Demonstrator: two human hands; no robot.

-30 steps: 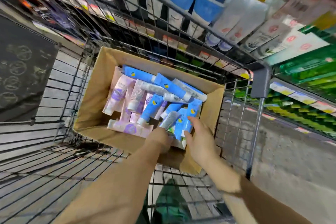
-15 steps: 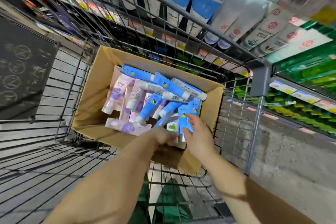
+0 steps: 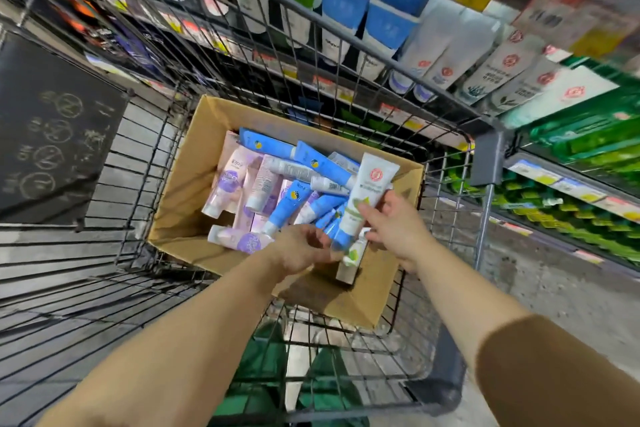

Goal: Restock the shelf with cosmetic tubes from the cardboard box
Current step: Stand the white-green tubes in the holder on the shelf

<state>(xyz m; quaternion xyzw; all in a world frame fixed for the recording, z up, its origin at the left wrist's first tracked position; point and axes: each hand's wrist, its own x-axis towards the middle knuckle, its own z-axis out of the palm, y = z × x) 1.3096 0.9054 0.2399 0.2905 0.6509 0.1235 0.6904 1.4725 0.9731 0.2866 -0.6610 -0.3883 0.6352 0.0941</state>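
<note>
White-and-green plastic tube point(image 3: 367, 196) pinched in right hand point(image 3: 394, 227); left hand point(image 3: 301, 250) curled, hold unclear. I shelve next.

box point(image 3: 187, 184): set in cart point(image 3: 483, 163)
tubes point(image 3: 277, 184): piled in box
shelf point(image 3: 398, 107): behind cart

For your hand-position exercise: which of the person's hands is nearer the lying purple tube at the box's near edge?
Left. The left hand lies just right of the purple tube; the right hand is farther right, holding a white tube.
</note>
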